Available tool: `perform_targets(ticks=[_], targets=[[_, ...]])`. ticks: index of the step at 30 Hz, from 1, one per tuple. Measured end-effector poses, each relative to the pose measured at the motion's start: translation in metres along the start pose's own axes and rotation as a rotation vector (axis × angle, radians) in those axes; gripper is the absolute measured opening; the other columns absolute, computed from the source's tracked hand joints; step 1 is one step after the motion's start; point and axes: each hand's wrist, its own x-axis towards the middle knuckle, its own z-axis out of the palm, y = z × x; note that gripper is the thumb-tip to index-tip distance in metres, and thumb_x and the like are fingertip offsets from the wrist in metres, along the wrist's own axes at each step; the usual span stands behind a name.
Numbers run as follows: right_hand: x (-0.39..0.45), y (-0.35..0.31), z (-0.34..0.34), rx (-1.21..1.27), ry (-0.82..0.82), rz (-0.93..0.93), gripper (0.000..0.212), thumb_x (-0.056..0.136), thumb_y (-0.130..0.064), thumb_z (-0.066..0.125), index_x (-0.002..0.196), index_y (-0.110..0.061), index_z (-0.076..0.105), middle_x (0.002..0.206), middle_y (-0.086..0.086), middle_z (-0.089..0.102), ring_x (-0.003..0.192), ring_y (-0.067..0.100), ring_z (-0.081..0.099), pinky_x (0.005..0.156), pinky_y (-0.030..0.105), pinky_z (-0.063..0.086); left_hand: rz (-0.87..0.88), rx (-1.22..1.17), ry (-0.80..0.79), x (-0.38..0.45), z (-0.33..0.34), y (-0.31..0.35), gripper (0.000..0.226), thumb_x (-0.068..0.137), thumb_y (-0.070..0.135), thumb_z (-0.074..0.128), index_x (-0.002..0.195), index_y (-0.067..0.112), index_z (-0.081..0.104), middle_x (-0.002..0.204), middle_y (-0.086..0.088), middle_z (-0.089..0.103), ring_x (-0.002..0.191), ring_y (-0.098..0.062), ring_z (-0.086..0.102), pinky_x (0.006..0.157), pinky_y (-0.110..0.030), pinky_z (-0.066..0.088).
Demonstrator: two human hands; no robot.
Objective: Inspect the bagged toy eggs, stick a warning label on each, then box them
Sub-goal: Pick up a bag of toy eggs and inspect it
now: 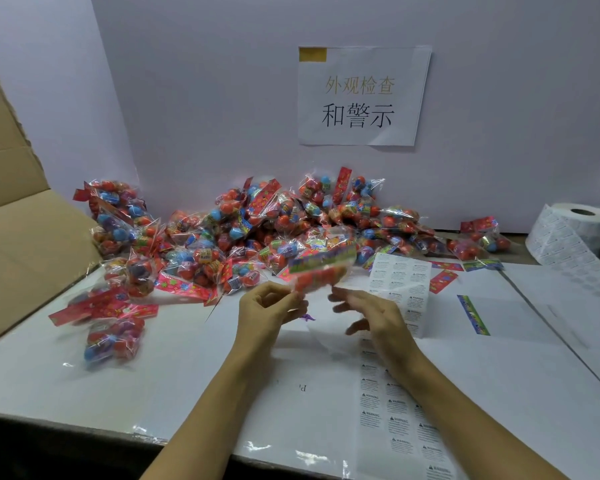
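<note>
L hand [269, 311] pinched the lower edge of a bagged egg pack [321, 270] between thumb and fingertips, grip curled tight on the plastic; pack was raised just above the bench [174, 358], blurred, w/ a multicolour header strip across its top and red eggs showing below; R hand [368, 313] sat just beside the pack's lower right, fingers loosely spread and blurred, so I couldn't tell whether they touched the bag; its grip looked relaxed, not closed on anything.

Behind the hands a big pile of bagged eggs [257, 233] lay along the white back wall [205, 98], red and blue eggs in clear bags w/ red header cards; two more bags [113, 327] lay apart on the L side of the bench, near an open cardboard box [18, 216] at the L edge; one bag [478, 240] sat alone to the R of the pile.

A sheet of warning labels [400, 282] lay just behind the R hand; a longer strip of labels [392, 414] ran under the R forearm toward the near bench edge; a label roll [579, 226] stood at far R, its tail trailing over the bench; a loose multicolour header strip [473, 315] lay R of the hands; a paper sign [361, 97] w/ Chinese characters hung on the wall above the pile.
</note>
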Motion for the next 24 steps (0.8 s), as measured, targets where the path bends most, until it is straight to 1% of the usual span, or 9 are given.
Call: perform_targets(ticks=[2, 4, 7, 9, 11, 15, 18, 22, 24], targets=[[-0.002, 0.001, 0.002, -0.005, -0.059, 0.005, 0.043, 0.085, -0.026, 0.054, 0.126, -0.031, 0.065, 0.124, -0.012, 0.07, 0.11, 0.006, 0.065, 0.078, 0.031, 0.058, 0.15, 0.176, -0.078, -0.004, 0.004, 0.0, 0.006, 0.087, -0.005, 0.074, 0.088, 0.0, 0.074, 0.087, -0.012, 0.076, 0.086, -0.025, 0.076, 0.075, -0.029, 0.06], [-0.004, 0.004, 0.004, -0.087, -0.079, -0.028, 0.056, 0.087, -0.024, 0.068, 0.14, -0.036, 0.054, 0.133, -0.017, 0.061, 0.117, 0.0, 0.059, 0.087, 0.028, 0.057, 0.294, 0.393, -0.205, -0.011, 0.01, -0.001, 0.012, 0.085, -0.003, 0.078, 0.094, 0.005, 0.076, 0.1, -0.001, 0.074, 0.097, -0.016, 0.072, 0.082, -0.028, 0.059], [-0.003, 0.007, 0.004, -0.092, -0.032, -0.044, 0.07, 0.086, -0.018, 0.08, 0.145, -0.039, 0.048, 0.133, -0.024, 0.059, 0.118, -0.012, 0.055, 0.087, 0.014, 0.051, 0.417, 0.603, -0.35, -0.018, 0.014, -0.003, 0.025, 0.082, 0.001, 0.08, 0.106, 0.011, 0.079, 0.119, 0.001, 0.068, 0.111, -0.012, 0.065, 0.089, -0.025, 0.054], [0.0, 0.009, 0.002, -0.003, 0.015, -0.041, 0.066, 0.084, -0.01, 0.081, 0.141, -0.029, 0.055, 0.127, -0.012, 0.068, 0.116, 0.003, 0.063, 0.091, 0.023, 0.054, 0.459, 0.619, -0.35, -0.019, 0.015, -0.003, 0.027, 0.084, 0.002, 0.079, 0.109, 0.012, 0.079, 0.121, 0.002, 0.069, 0.114, -0.012, 0.062, 0.088, -0.024, 0.052], [0.002, 0.009, 0.001, 0.124, 0.054, -0.034, 0.052, 0.085, 0.0, 0.077, 0.132, -0.02, 0.063, 0.117, 0.0, 0.074, 0.106, 0.018, 0.07, 0.084, 0.03, 0.058, 0.457, 0.546, -0.278, -0.017, 0.016, -0.003, 0.023, 0.085, 0.001, 0.075, 0.106, 0.011, 0.078, 0.114, 0.001, 0.072, 0.11, -0.011, 0.065, 0.086, -0.025, 0.055], [0.005, 0.007, 0.0, 0.353, 0.104, 0.069, 0.026, 0.09, 0.006, 0.066, 0.113, -0.008, 0.07, 0.103, 0.013, 0.077, 0.096, 0.033, 0.074, 0.073, 0.028, 0.059, 0.272, 0.504, -0.065, -0.009, 0.013, -0.009, 0.024, 0.087, 0.019, 0.081, 0.104, 0.013, 0.065, 0.102, 0.002, 0.067, 0.095, -0.003, 0.065, 0.075, -0.018, 0.056], [0.007, 0.006, -0.003, 0.42, 0.056, 0.111, 0.025, 0.092, 0.008, 0.062, 0.112, -0.006, 0.07, 0.105, 0.016, 0.077, 0.098, 0.032, 0.074, 0.073, 0.027, 0.059, -0.108, 0.127, -0.181, -0.005, 0.012, -0.009, 0.048, 0.083, 0.035, 0.082, 0.118, 0.006, 0.065, 0.106, -0.015, 0.074, 0.096, -0.024, 0.074, 0.08, -0.032, 0.061], [0.006, 0.002, -0.003, 0.35, 0.025, 0.105, 0.025, 0.092, 0.007, 0.063, 0.11, -0.008, 0.072, 0.104, 0.015, 0.077, 0.097, 0.031, 0.075, 0.072, 0.026, 0.059, -0.072, -0.06, -0.249, -0.003, 0.009, -0.009, 0.024, 0.079, 0.017, 0.086, 0.101, 0.008, 0.078, 0.1, -0.02, 0.077, 0.092, -0.032, 0.075, 0.079, -0.033, 0.058], [0.007, 0.002, -0.005, 0.302, 0.095, 0.102, 0.023, 0.089, 0.006, 0.067, 0.105, -0.008, 0.074, 0.097, 0.014, 0.078, 0.092, 0.031, 0.076, 0.069, 0.026, 0.059, -0.078, -0.088, -0.223, -0.003, 0.008, -0.007, 0.027, 0.069, 0.017, 0.088, 0.094, 0.01, 0.081, 0.097, -0.021, 0.077, 0.087, -0.032, 0.076, 0.075, -0.031, 0.059]])
